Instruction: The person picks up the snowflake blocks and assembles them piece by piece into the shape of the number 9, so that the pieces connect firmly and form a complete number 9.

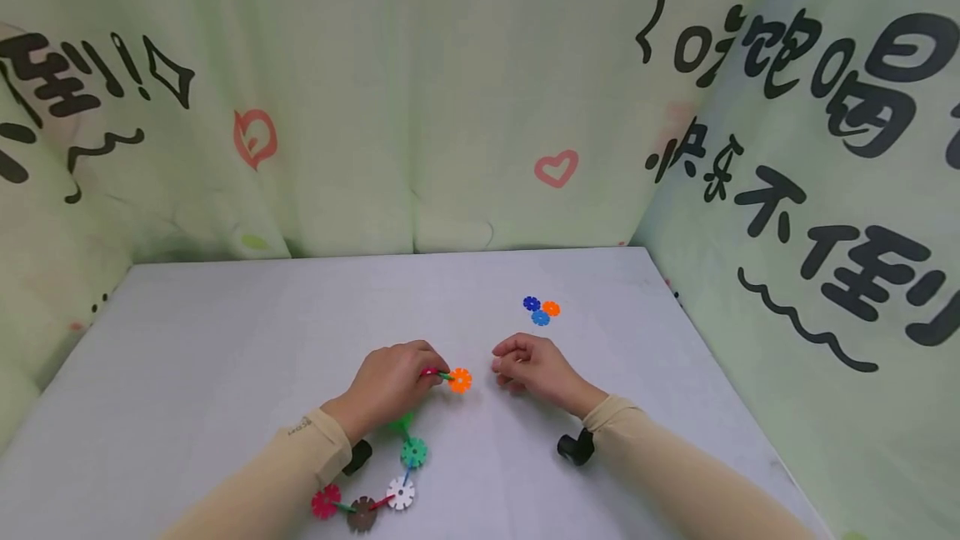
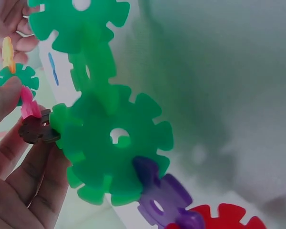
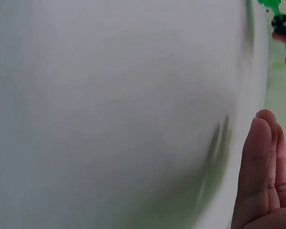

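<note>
Left hand (image 1: 390, 382) pinches the end of a chain of snowflake discs (image 1: 401, 473) on the grey table (image 1: 225, 340), beside its orange disc (image 1: 460, 380). Right hand (image 1: 534, 367) rests nearby, fingers loosely curled, apparently holding nothing.

Both arms wear close-fitting beige sleeves that end at the wrists, leaving the left hand (image 1: 390, 382) and right hand (image 1: 534, 367) bare. The left sleeve (image 1: 292, 461) carries a small dark printed mark near its cuff, too small to read. The right sleeve (image 1: 675, 473) is plain. A black rounded camera mount (image 1: 576, 447) sits under the right wrist, and a similar black mount (image 1: 358, 457) shows under the left wrist. The fingernails are short and unpainted.
</note>
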`<act>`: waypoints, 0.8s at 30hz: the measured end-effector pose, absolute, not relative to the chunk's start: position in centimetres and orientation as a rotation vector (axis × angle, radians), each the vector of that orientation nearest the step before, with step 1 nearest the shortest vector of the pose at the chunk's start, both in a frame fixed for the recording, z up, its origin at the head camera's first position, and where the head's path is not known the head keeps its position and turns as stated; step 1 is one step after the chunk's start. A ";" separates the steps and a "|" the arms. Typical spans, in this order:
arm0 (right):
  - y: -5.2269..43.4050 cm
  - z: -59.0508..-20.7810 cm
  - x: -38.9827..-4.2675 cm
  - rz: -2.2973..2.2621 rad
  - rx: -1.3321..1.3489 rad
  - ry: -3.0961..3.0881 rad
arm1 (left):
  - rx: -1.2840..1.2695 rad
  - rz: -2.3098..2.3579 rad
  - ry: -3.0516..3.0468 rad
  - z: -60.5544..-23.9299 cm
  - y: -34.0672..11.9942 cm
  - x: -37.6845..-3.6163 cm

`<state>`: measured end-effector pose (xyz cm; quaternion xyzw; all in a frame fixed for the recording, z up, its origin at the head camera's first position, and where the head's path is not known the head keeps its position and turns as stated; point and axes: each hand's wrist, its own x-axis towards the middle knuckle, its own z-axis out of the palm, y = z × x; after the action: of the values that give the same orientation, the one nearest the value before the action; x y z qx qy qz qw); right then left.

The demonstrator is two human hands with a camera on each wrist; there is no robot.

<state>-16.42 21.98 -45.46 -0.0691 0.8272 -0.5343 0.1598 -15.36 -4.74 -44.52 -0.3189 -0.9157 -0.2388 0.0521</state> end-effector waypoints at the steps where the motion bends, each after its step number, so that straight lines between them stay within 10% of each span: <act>1: 22.7 -45.6 -16.9 -1.496 -0.165 2.408 | -0.966 -0.732 -2.789 -44.6 -4.8 -15.4; 24: 28.9 -46.5 -23.3 -0.811 -0.072 2.932 | -1.000 -0.823 -2.803 -44.5 -5.1 -15.3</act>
<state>-23.29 28.94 -46.47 -0.0237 0.9623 -0.2663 0.0492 -15.25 -5.06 -44.51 -0.3239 -0.9074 -0.2664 0.0270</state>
